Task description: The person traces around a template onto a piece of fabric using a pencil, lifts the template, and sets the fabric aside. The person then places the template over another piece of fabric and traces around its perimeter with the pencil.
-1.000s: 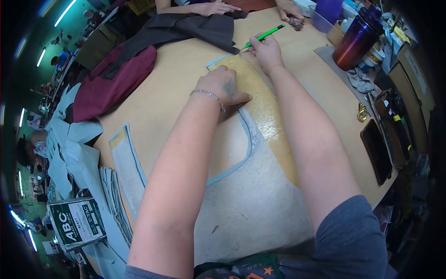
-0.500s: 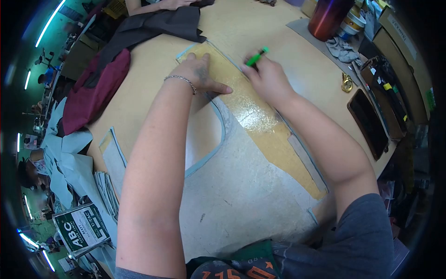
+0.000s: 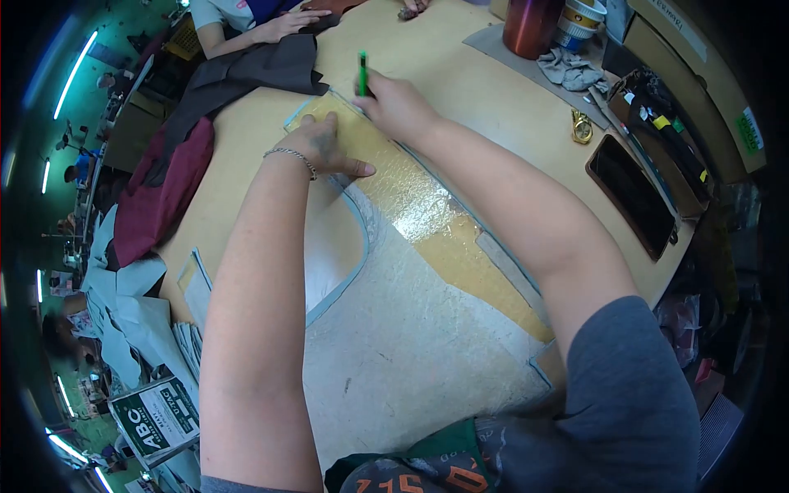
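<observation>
My left hand (image 3: 329, 148) lies with its fingers spread on the yellow, shiny upper part of a large flat pattern piece (image 3: 411, 329), which is grey lower down and has blue edging. A bracelet circles that wrist. My right hand (image 3: 394, 103) is closed around a green pen (image 3: 362, 72), held upright near the top right edge of the pattern piece. The pen's lower tip is hidden by the fingers.
Dark cloth (image 3: 263, 66) and maroon cloth (image 3: 168, 193) lie at the left. A co-worker's hand (image 3: 283, 26) rests beyond them. On the right are a red bottle (image 3: 528, 29), a grey rag (image 3: 571, 70), a gold watch (image 3: 581, 127) and a phone (image 3: 631, 197).
The view has shifted, so the table's items appear further left. My right hand first moved down along the pattern's right edge with the pen, then back up towards its top. My left hand stays on the pattern.
</observation>
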A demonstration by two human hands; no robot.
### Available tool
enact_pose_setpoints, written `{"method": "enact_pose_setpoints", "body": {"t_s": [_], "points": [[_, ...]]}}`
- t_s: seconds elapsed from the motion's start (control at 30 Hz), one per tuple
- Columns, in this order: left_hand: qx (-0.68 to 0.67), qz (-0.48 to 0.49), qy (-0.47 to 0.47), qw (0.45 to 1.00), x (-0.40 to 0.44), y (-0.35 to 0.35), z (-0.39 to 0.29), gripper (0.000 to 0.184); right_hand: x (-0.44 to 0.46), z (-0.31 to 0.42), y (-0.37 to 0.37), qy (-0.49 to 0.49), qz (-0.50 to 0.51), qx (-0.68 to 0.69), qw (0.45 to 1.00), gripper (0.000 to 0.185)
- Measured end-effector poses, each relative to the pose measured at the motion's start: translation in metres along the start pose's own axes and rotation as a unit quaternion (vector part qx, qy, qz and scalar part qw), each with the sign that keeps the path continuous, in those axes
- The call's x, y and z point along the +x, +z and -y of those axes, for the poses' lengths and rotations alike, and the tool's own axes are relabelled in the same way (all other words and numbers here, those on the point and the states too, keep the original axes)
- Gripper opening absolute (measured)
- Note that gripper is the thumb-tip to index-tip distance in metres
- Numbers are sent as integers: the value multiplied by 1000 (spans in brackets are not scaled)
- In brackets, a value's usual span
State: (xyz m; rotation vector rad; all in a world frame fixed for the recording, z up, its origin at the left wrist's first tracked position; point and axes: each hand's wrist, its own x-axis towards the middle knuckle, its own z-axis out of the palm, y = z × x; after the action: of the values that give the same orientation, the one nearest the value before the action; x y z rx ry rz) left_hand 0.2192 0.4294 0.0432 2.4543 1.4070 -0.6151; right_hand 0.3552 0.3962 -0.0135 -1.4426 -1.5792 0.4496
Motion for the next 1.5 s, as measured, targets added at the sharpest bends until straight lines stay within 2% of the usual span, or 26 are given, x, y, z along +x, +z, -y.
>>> {"method": "enact_pose_setpoints", "body": {"t_s": [0.1,0.17,0.23,0.3,0.37,0.47,0.53,0.6,0.7,0.8,0.83,0.9,1.0,1.1,1.23,1.33,1.43,1.5], "points": [[-34,3,-9,999,-5,0,-1,119,-2,-1,3,0,5,-41,999,22],[-41,-2,-10,999,-4,2,1,118,-48,25,-29,52,43,-74,995,21],[-41,-34,-9,999,-6,8,3,109,-109,53,-69,116,93,-77,986,16],[-31,-40,-15,999,-9,10,-1,97,-162,48,-87,35,60,-39,997,13],[-4,-16,-28,999,-13,11,-9,81,-177,44,-88,31,19,-36,999,12],[108,-276,63,953,-77,57,-51,52,-180,44,-92,32,2,-16,999,12],[-33,-301,196,932,-121,80,-79,58,-170,40,-97,48,10,0,999,12],[-70,-232,215,946,-162,82,-114,63,-165,41,-101,70,42,18,996,13],[17,-148,169,974,-179,88,-142,70,-164,43,-102,89,65,-1,994,15],[17,-210,182,960,-177,103,-142,75,-200,42,-104,41,-11,-25,999,15],[20,-198,177,964,-177,103,-142,76,-223,47,-113,35,-9,-83,996,13],[35,-190,165,967,-179,102,-144,78,-266,63,-136,88,-7,-47,995,12],[42,-183,163,968,-178,102,-145,79,-284,61,-144,83,-23,-16,996,11],[53,-176,171,968,-176,105,-145,80,-244,53,-125,79,-1,-26,997,13],[77,-168,157,970,-178,102,-147,81,-172,31,-81,30,-45,13,998,13],[64,-154,151,974,-177,102,-147,80,-167,36,-81,31,-40,-19,999,14],[43,-161,151,974,-178,106,-145,79,-239,60,-125,99,36,-98,990,21],[43,-143,144,978,-176,108,-146,80,-305,84,-164,109,51,-139,983,17]]}}
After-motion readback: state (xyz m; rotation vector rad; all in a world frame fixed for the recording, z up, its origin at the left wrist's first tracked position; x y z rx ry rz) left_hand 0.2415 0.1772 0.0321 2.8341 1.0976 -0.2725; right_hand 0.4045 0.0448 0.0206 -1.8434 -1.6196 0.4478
